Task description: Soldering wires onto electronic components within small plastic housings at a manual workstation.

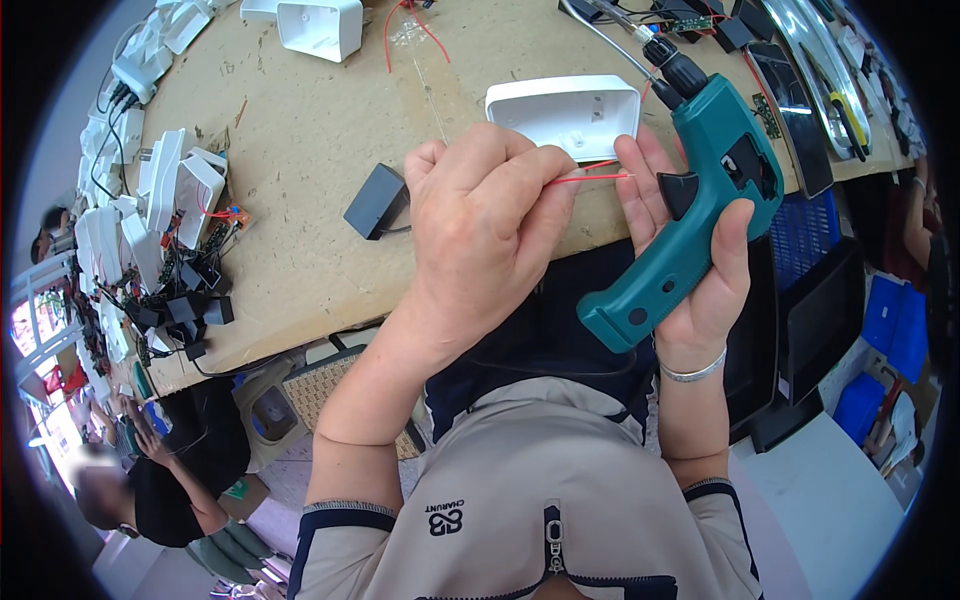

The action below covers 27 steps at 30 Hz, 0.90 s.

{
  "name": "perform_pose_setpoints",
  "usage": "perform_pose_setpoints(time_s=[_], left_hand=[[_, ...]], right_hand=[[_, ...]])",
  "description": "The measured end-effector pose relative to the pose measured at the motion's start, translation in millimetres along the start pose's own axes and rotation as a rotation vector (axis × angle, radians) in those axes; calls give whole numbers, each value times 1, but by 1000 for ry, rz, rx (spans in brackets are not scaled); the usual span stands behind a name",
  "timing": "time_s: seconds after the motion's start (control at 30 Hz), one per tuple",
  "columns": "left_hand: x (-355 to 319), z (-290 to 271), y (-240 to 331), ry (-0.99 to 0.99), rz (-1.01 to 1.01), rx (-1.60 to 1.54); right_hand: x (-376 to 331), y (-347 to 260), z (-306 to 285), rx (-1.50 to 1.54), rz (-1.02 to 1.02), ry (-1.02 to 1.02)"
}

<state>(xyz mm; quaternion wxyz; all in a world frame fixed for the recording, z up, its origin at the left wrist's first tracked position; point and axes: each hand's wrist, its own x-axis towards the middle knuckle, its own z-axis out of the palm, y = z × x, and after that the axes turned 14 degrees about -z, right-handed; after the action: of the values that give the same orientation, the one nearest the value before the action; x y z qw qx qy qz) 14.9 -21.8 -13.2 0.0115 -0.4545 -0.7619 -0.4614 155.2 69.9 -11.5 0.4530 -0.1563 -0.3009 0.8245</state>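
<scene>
My left hand (480, 225) is closed in a pinch on a thin red wire (592, 178), which stretches right toward the fingers of my other hand. A teal pistol-shaped soldering gun (690, 205) with a black trigger and a metal nozzle rests in my right hand (690, 290). My right thumb lies along its side, and the fingers reach out behind it near the wire's end. Just beyond both hands lies an open white plastic housing (565, 115), its hollow side showing. A black box-shaped adapter (377, 201) with a cable sits left of my left hand.
White housings, circuit boards and black adapters pile up along the table's left edge (180, 200). Another white housing (320, 28) and loose red wires (388, 40) lie at the far side. A phone (790, 105) is at the right. Another person (165, 470) sits at lower left.
</scene>
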Motion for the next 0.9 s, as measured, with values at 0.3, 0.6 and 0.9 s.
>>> perform_pose_setpoints(time_s=[0.3,0.6,0.9], left_hand=[[-1,4,1,11,5,100],[-2,5,7,119,59,282],[16,15,5,94,34,305]], right_hand=[[-6,-5,-11,-27,-41,-55],[-53,-53,-27,-439,-161,-56],[-89,-70,-33,-722,-149,-61]])
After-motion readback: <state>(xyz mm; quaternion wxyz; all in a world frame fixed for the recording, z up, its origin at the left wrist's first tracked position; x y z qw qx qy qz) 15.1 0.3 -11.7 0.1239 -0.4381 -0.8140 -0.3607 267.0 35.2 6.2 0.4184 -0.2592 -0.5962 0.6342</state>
